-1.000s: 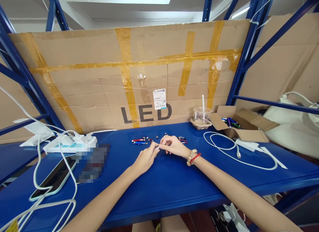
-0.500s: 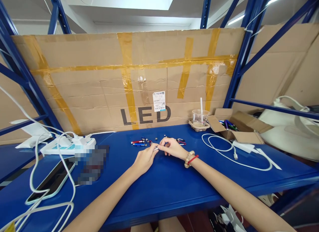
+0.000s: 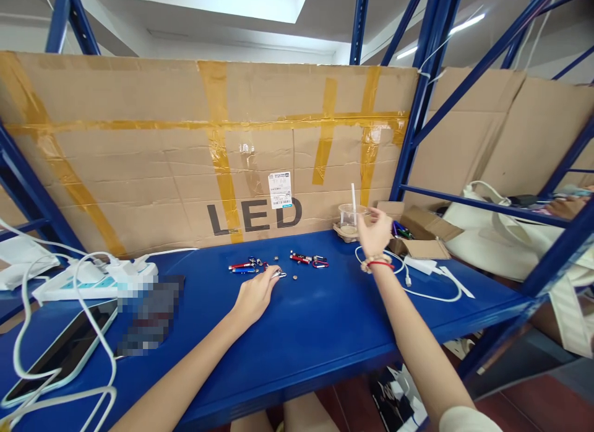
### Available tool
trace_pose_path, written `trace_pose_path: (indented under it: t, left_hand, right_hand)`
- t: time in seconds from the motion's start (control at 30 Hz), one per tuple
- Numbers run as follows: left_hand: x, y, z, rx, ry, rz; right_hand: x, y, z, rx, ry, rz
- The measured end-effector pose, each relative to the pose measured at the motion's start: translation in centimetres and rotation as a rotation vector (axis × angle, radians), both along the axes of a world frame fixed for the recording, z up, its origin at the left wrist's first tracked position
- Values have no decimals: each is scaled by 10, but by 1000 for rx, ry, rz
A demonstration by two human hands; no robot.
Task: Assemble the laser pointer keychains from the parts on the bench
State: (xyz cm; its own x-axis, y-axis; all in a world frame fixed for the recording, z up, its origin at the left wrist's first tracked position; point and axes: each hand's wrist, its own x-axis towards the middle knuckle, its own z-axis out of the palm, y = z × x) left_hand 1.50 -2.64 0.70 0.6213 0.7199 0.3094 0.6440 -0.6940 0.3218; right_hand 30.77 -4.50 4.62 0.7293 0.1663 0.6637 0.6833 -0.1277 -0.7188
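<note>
Presumably I'm mid-reach: left hand (image 3: 254, 294) pinching a silver metal piece (image 3: 280, 274), right hand (image 3: 377, 232), grip unclear, minding the transparent plastic cup (image 3: 346, 216) at one o'clock.

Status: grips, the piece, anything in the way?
Left grip on silver piece. Right grip overlaps cup in view, contact unclear. Possible snag: white cable by right wrist.

Black letters "LED" (image 3: 249, 216) are marking the cardboard sheet (image 3: 176, 166) at the back edge of the counter (image 3: 306, 333); its white label (image 3: 280, 189) is bearing illegible print.
</note>
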Motion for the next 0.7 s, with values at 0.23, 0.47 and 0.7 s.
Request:
trace_pose_path:
  t: [0.23,0.47,0.7]
  left_hand:
    - [0,-1,1,-24,-10,-53]
    - [-1,-2,3,-51,-2,-88]
    - [-1,3,-2,-30,-19,-114]
  right_hand:
    - [81,-47,-13,-8,470,-486]
    - [94,-51,-18,-212,430,-477]
    - [108,-45,-17,-361,381,-528]
